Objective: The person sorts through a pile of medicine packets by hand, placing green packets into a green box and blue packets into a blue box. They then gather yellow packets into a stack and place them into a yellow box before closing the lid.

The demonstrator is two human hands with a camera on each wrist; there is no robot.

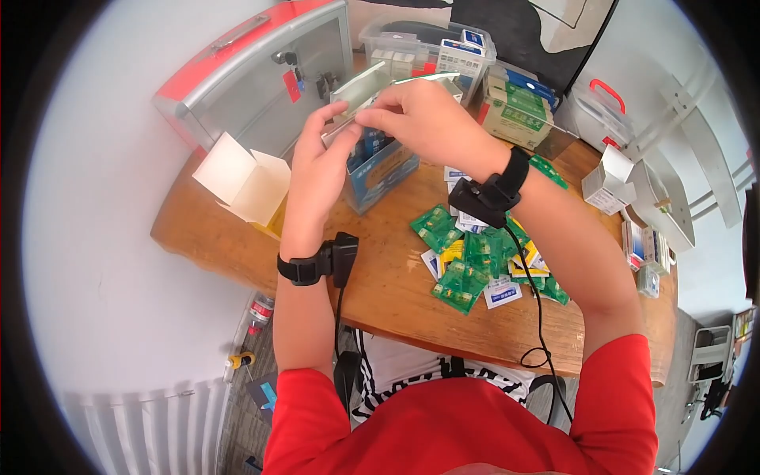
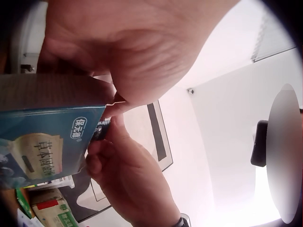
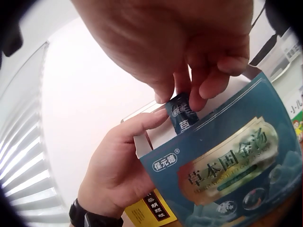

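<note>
A blue cardboard box (image 1: 378, 184) with printed lettering stands on the wooden table, its top flaps raised. My left hand (image 1: 313, 174) grips the box at its upper edge, the thumb over the rim in the right wrist view. Above the opening, my right hand (image 1: 431, 123) pinches the top of a dark blue sachet (image 3: 182, 113) between thumb and fingers. The sachet's lower part is hidden inside the box. More dark blue packets (image 1: 372, 142) show within the box in the head view.
Green sachets (image 1: 461, 285) and white packets (image 1: 502, 293) lie piled to the right. An opened white-and-yellow box (image 1: 245, 178) stands at left, before a silver-and-red case (image 1: 237, 103). Behind are a clear bin (image 1: 372, 33) and a green-and-cream carton (image 1: 514, 111). Cables trail from both wrists.
</note>
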